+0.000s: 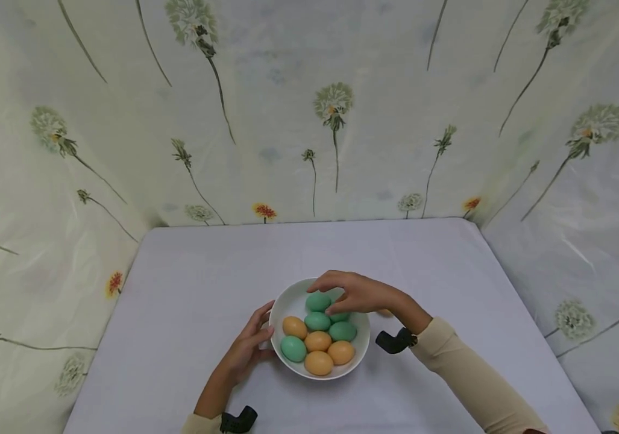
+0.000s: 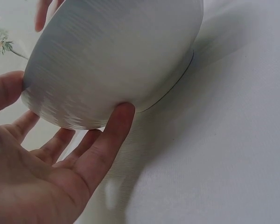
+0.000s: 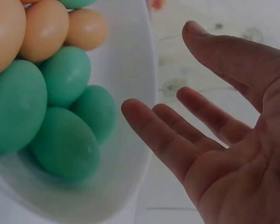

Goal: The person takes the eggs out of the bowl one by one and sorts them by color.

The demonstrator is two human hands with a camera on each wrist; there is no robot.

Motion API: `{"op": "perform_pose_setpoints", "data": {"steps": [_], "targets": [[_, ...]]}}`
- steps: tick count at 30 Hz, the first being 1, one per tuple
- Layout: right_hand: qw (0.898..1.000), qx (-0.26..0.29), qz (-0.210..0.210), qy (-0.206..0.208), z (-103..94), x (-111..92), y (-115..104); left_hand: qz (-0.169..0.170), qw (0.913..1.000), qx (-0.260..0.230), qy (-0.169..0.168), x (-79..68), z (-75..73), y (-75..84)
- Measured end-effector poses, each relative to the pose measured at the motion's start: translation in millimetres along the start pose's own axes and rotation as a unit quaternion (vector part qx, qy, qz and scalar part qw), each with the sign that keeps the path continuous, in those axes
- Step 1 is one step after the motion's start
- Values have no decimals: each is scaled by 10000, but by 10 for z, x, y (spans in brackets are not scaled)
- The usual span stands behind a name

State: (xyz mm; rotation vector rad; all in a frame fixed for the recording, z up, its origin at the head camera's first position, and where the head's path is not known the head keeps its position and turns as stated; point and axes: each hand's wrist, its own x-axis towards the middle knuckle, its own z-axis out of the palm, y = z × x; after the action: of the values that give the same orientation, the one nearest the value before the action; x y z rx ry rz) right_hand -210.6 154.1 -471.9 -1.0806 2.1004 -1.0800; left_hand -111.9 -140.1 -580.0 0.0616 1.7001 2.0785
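A white bowl (image 1: 309, 374) on the table holds several green eggs (image 1: 317, 321) and several orange eggs (image 1: 319, 363). My left hand (image 1: 249, 345) holds the bowl's outer wall from the left; in the left wrist view its thumb lies low on the wall (image 2: 112, 56) and another fingertip meets the rim. Over the far right part of the bowl hovers my right hand (image 1: 360, 292), thumb and forefinger apart above the green eggs. The right wrist view shows this hand (image 3: 224, 158) with extended fingers and a bare palm, beside the eggs.
Part of an orange object (image 1: 385, 313) shows on the table beneath the right wrist. A white cloth covers the table (image 1: 206, 271). Flower-printed sheets (image 1: 276, 120) hang behind and at both sides. Each wrist carries a black camera mount (image 1: 395, 342).
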Motion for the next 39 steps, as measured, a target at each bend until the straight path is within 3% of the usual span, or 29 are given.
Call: {"op": "perform_pose_setpoints", "data": {"steps": [10, 16, 27, 39], "targets": [[9933, -922, -22, -691, 202, 372, 57, 23, 10000, 34, -40, -1, -14, 17], [9874, -1295, -197, -891, 268, 518, 40, 4, 10000, 7, -72, 7, -21, 11], [9840, -1271, 85, -1247, 386, 625, 19, -20, 10000, -60, -65, 15, -21, -13], [9725, -1858, 88, -1405, 475, 676, -5, -15, 9998, -98, -165, 14, -26, -2]]}}
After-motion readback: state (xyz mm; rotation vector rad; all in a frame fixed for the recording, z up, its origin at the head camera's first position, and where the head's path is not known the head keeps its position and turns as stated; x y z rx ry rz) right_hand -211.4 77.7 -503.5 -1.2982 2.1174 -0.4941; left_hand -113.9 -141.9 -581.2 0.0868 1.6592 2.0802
